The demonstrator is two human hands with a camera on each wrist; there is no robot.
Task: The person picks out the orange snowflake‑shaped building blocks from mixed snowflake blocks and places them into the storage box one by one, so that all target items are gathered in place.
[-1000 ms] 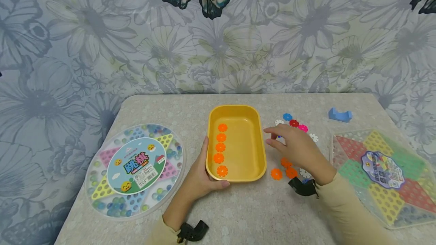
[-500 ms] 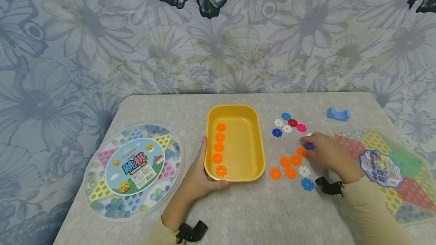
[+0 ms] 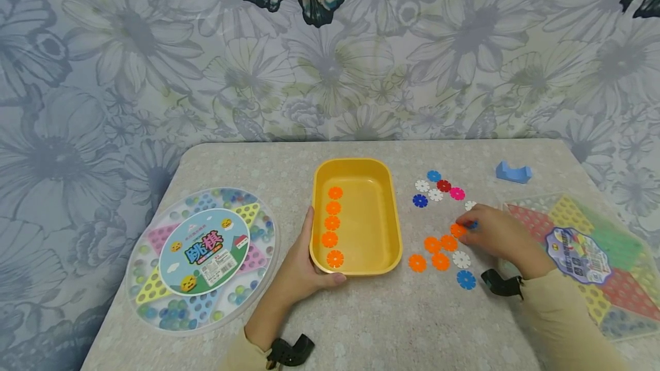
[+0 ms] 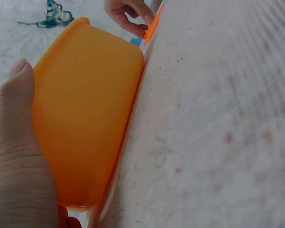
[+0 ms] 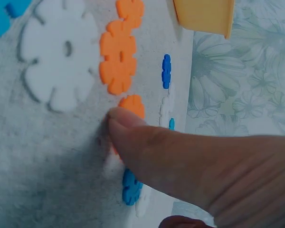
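Observation:
My left hand (image 3: 298,271) grips the yellow plastic tray (image 3: 371,216) by its left side and near corner, the thumb along the front. Inside the tray, several orange snowflake discs (image 3: 332,223) lie in a column on the left. To the right, my right hand (image 3: 497,236) pinches another orange snowflake disc (image 3: 456,231) between thumb and fingers, close over the table. A blue disc (image 5: 131,186) lies beside those fingers, partly hidden in the head view. Just left of the hand are more loose orange discs (image 3: 432,245), with a white disc (image 3: 461,259) and a light blue disc (image 3: 466,280).
Red, pink, blue and white discs (image 3: 435,194) lie scattered behind the orange ones. A round Chinese checkers box (image 3: 205,259) stands at the left, and a clear game box (image 3: 580,256) at the right under the right forearm. A blue plastic block (image 3: 513,173) sits at the back right.
My right hand has moved right, from beside the tray's edge to the loose discs, and its fingers have closed on an orange disc. The left hand and tray stay put.

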